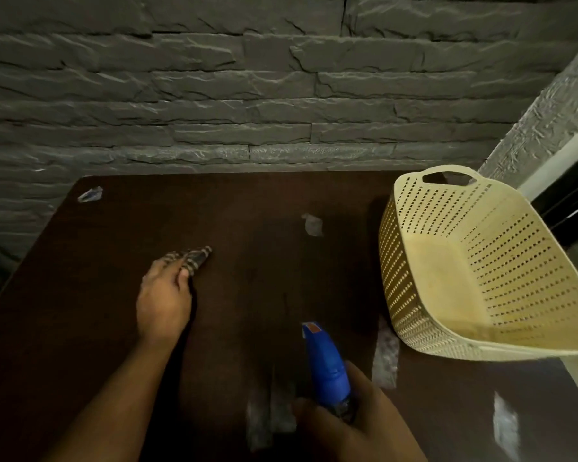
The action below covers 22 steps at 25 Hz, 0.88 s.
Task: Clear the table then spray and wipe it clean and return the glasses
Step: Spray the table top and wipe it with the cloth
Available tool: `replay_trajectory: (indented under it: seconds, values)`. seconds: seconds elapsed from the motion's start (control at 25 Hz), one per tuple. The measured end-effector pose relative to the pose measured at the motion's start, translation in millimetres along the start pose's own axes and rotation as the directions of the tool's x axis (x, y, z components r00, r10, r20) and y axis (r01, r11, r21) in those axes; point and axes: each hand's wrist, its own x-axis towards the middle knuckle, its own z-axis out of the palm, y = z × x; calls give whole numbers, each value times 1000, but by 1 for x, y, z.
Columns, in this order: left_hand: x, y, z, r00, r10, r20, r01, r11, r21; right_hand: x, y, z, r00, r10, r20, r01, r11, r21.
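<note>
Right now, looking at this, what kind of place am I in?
Probably a home or small cafe corner: a dark wooden table against a grey stone-clad wall, with a cream plastic basket beside it, mid-cleaning.

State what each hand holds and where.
Left hand pinches the striped cloth at its near end. Right hand grips the blue spray bottle around its neck.

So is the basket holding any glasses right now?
No, the cream basket at the table's right side shows only its bare perforated walls and floor.
</note>
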Motion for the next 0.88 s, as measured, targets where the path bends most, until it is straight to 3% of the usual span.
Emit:
replay_trajectory:
  seconds: [0.08, 0.16, 0.24, 0.32, 0.36, 0.44, 0.48, 0.56, 0.64, 0.68, 0.72, 0.8, 0.84, 0.88]
  values:
    - [-16, 28, -1, 997, 78, -18, -78, 997, -6, -9, 5, 0, 1000, -26, 14, 26, 999, 22]
    - [-58, 55, 2, 933, 341, 114, -340, 940, -27, -16, 7, 2, 999, -39, 18, 38, 999, 38]
    - [-107, 74, 0, 744, 607, 279, -591, 793, -148, -19, 10, 5, 999, -38, 18, 37, 998, 49]
    - [-128, 80, -6, 568, 724, 391, -684, 680, -266, -20, 12, 5, 999, -35, 7, 34, 998, 46]
    - [-118, 79, -6, 543, 728, 418, -690, 671, -272, -21, 14, 5, 999, -38, 3, 37, 998, 47]
    - [-76, 77, 7, 643, 638, 424, -630, 755, -180, -23, 17, 8, 1000, -10, 19, 9, 998, 63]
    - [-50, 80, 12, 745, 548, 382, -553, 826, -108, -24, 20, 10, 1000, 12, 8, -13, 997, 79]
    - [-16, 85, 23, 926, 333, 179, -333, 942, -34, -23, 22, 14, 998, 63, -21, -60, 990, 126]
    - [-24, 93, 29, 945, 305, 122, -300, 952, -56, -22, 20, 19, 996, 70, -59, -59, 984, 168]
    - [-40, 91, 31, 889, 416, 189, -405, 909, -98, -22, 17, 21, 994, 78, -73, -64, 982, 178]
    - [-62, 85, 28, 774, 579, 255, -553, 815, -175, -23, 11, 23, 992, 90, -84, -73, 981, 181]
    - [-89, 62, 14, 441, 829, 344, -779, 544, -311, -23, 6, 32, 988, 125, -94, -111, 983, 149]
    - [-78, 51, 8, 371, 864, 341, -813, 480, -331, -24, 8, 36, 984, 144, -101, -130, 983, 129]
    - [-59, 44, 5, 452, 829, 330, -781, 546, -302, -25, 6, 44, 981, 162, -111, -148, 981, 122]
